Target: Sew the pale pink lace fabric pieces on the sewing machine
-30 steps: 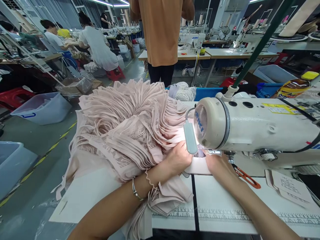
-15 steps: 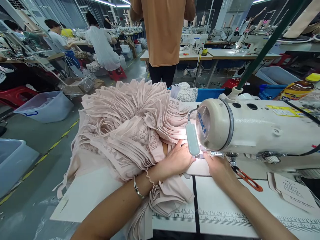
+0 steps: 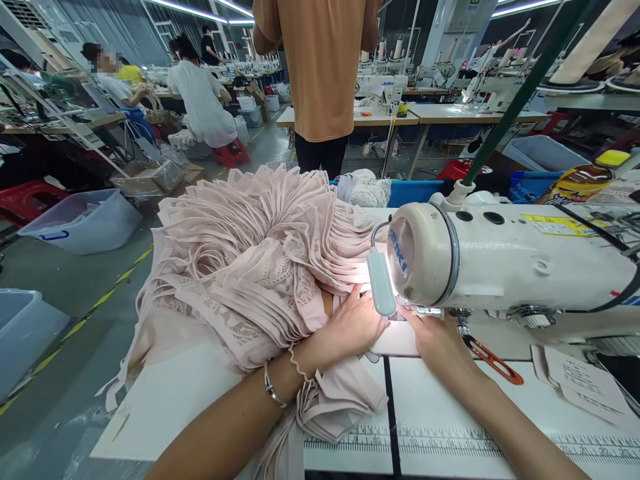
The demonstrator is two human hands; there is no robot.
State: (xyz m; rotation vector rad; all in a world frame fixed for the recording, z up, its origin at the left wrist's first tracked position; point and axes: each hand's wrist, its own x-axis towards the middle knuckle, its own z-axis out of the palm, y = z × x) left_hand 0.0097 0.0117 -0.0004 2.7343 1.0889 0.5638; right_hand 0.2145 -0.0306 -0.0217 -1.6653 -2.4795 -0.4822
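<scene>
My left hand (image 3: 356,324) lies open and flat beside the needle area of a white sewing machine (image 3: 500,257), its fingers stretched over pale pink fabric. On the other side, my right hand (image 3: 434,337) reaches under the machine head with its visible digit stretched out; its other fingers are partly hidden. The small piece of fabric between the hands is mostly hidden by the grey-green lamp (image 3: 381,281). A large fanned heap of pink lace-trimmed fabric pieces (image 3: 250,240) lies left of the machine. More folded pieces (image 3: 345,393) hang below my left wrist.
Orange-handled thread snips (image 3: 495,360) and written card tags (image 3: 583,380) lie right of my hands. A printed ruler (image 3: 450,440) runs along the table front. A bottle (image 3: 583,177) stands behind the machine. Plastic tubs (image 3: 83,220) are on the floor; a person in a brown shirt (image 3: 323,73) stands ahead.
The view has shifted slightly, so the scene sits a little lower and to the left. Both hands keep nearly the same place by the needle; no clear movement of the fabric shows.
</scene>
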